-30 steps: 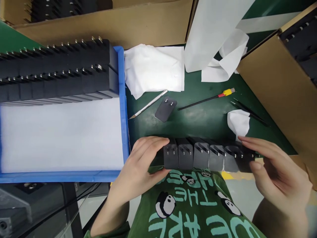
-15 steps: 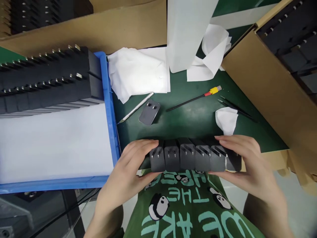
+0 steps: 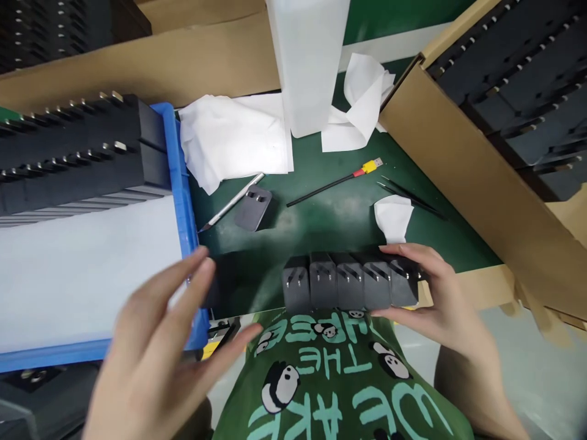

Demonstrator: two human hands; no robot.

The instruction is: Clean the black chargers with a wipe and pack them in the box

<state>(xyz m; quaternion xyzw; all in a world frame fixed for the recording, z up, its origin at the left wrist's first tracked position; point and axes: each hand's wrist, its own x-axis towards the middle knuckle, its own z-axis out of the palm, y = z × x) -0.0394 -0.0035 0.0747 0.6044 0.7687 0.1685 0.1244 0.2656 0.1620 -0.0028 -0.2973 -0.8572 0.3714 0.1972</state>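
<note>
Right hand (image 3: 440, 293) pinching the right end of a row of black chargers (image 3: 349, 282) at the green mat's (image 3: 321, 226) edge, left hand (image 3: 156, 348) hovering spread and blurred, seemingly touching nothing, beside the blue tray (image 3: 181, 201).

A lone black adapter (image 3: 254, 208) lies mid-tabletop beside a craft knife (image 3: 232, 203), white wipes (image 3: 233, 137) behind, cardboard boxes (image 3: 463, 177) along the right edge.

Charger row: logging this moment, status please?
Left hand open, off the row. Right hand grips charger row at its right end. Loose charger and knife lie beyond, apart.
</note>
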